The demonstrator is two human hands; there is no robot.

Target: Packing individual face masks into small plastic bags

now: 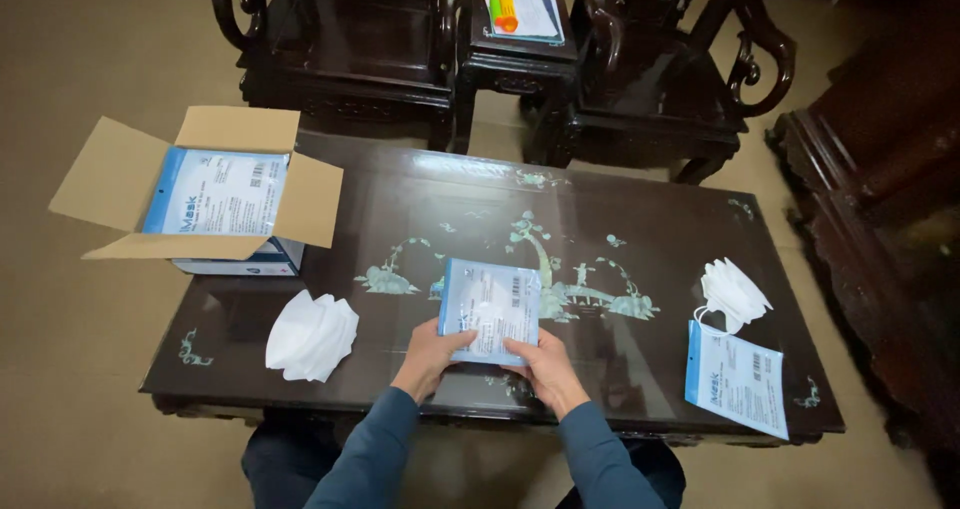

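My left hand (pixel 432 357) and my right hand (pixel 545 367) both grip the near edge of a blue-and-white mask packet (pixel 490 307), held just above the dark inlaid table (pixel 620 219). A stack of white face masks (pixel 312 335) lies on the table to the left of my hands. A second stack of white masks (pixel 733 294) sits at the right, with a flat blue-and-white packet (pixel 736 379) just in front of it at the table's near right corner.
An open cardboard box (pixel 110 174) holding blue-and-white packets (pixel 218 195) overhangs the table's far left corner. Dark carved chairs (pixel 350 39) and a small side table (pixel 520 49) with papers and an orange-yellow object stand behind. A dark cabinet (pixel 880 169) is at the right.
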